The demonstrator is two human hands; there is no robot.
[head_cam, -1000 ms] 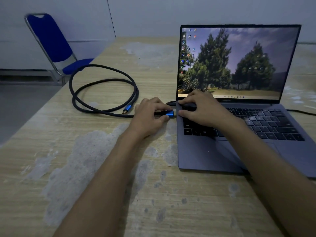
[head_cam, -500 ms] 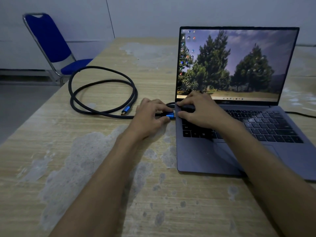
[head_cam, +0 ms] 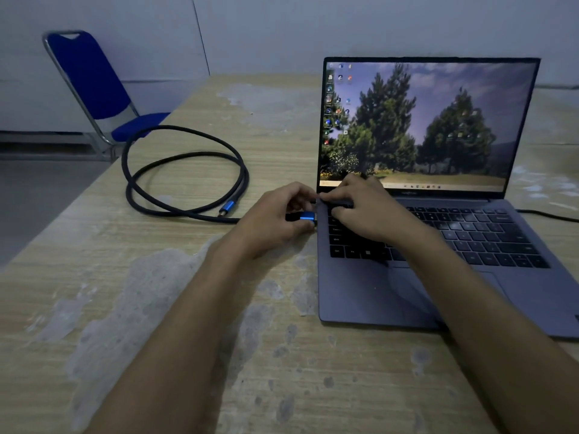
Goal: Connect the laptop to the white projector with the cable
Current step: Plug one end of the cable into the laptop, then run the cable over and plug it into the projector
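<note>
An open grey laptop with a tree wallpaper stands on the right of the wooden table. A black braided cable lies coiled to its left, its free blue plug resting on the table. My left hand pinches the cable's other blue plug right against the laptop's left edge. My right hand presses down on the keyboard's top left corner, fingers bent, holding nothing. No white projector is in view.
A blue chair with a metal frame stands off the table's far left corner. A second dark cable runs away from the laptop's right side. The table top is worn with pale patches.
The plug in my left hand has closed up against the laptop's left edge. Both hands stay in nearly the same place; the view has shifted slightly.
</note>
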